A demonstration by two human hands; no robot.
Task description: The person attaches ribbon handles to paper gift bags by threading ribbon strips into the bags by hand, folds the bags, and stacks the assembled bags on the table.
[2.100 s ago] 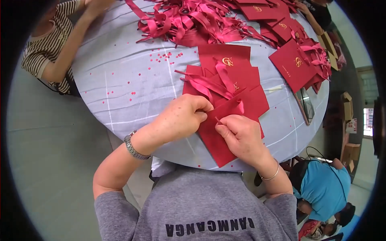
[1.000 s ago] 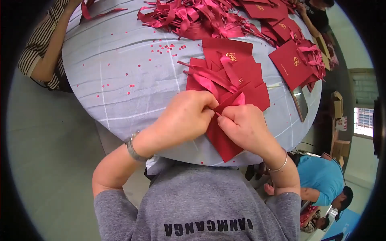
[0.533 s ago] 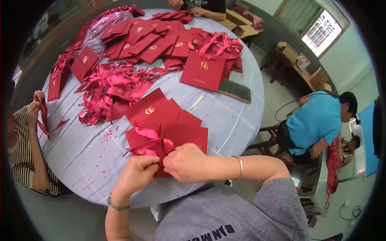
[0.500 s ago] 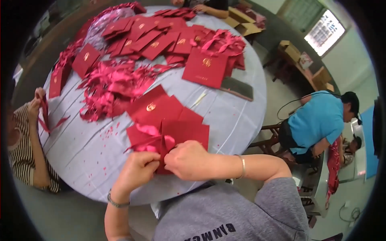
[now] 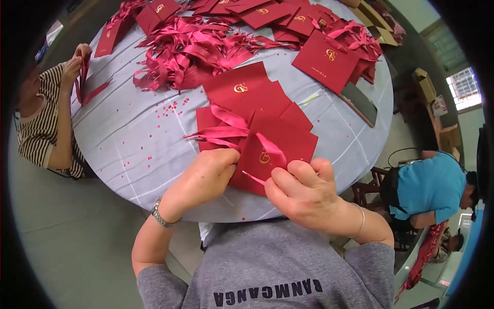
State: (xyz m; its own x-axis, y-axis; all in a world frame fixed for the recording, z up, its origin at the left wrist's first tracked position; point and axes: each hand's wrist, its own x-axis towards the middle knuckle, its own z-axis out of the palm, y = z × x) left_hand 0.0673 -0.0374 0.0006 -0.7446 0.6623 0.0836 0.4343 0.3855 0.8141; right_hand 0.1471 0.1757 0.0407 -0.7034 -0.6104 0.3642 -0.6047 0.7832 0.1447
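Note:
A flat red paper bag (image 5: pixel 288 144) with a gold emblem stands tilted near the table's front edge. My left hand (image 5: pixel 208 172) is closed on its left edge. A pink ribbon (image 5: pixel 268 148) runs across the bag's face from the edge toward my right hand (image 5: pixel 303 190), whose fingers are curled tight around the ribbon's end. Further ribbon strands (image 5: pixel 221 129) stick out to the left of the bag, above my left hand. Beneath and behind lie other red bags (image 5: pixel 239 85), fanned out and overlapping.
A heap of pink ribbons (image 5: pixel 190 56) lies beyond, with stacked red bags (image 5: pixel 267 13) behind it. A dark flat phone-like slab (image 5: pixel 360 103) rests at the right. A co-worker in a striped shirt (image 5: pixel 43 123) holds red material at the left. Red scraps (image 5: pixel 172 107) dot the white-covered round table (image 5: pixel 123 139).
My right hand has moved right, away from my left hand, drawing the ribbon across the bag. My left hand stays at the bag's edge. The whole view has shifted.

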